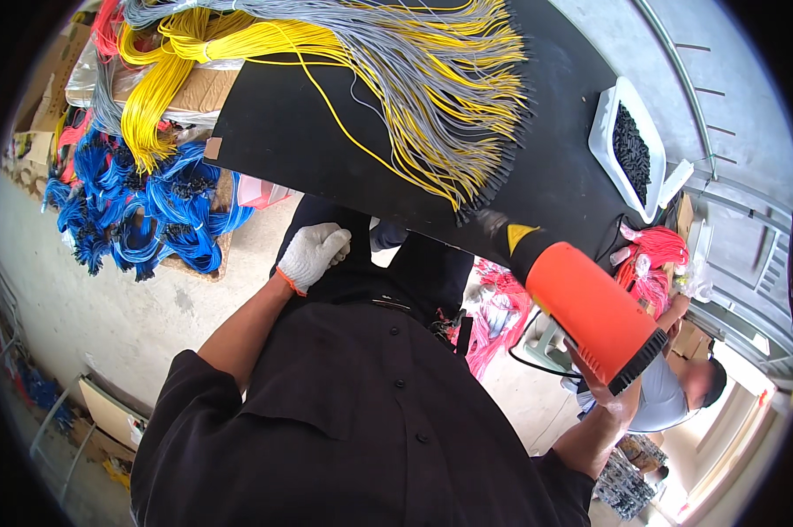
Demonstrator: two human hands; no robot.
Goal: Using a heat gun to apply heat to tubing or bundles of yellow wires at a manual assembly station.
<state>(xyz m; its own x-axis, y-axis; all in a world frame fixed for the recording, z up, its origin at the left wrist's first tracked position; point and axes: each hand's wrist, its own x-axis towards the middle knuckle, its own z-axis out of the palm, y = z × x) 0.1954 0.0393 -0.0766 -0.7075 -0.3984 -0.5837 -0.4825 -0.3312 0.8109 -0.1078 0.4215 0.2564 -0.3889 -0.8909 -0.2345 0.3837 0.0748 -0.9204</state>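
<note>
Heat work at the wire ends, seen from above. Your right hand (609, 393) grasps an orange-red heat gun (594, 303); its handle is hidden behind the body, so the exact finger placement cannot be told. The nozzle points toward the near edge of the black tabletop (304, 119), close to the fanned ends of a yellow-and-grey wire bundle (414, 92), which lies across that surface. Your left hand (313, 255), in a white knitted glove, has its grip curled closed over your left thigh, with nothing visible in it.

Progress: dark sleeves (502, 167) cap the ends along the fan, so fitting them appears largely or wholly done for this bundle. Heating seems to be the step in hand. Which sleeves, if any, have already shrunk is too small to tell; any still loose would remain to be heated. Many short black tubes (632, 154) remain in the white tray (605, 140) at right. Blue wire coils (141, 202) lie apart at lower left.
</note>
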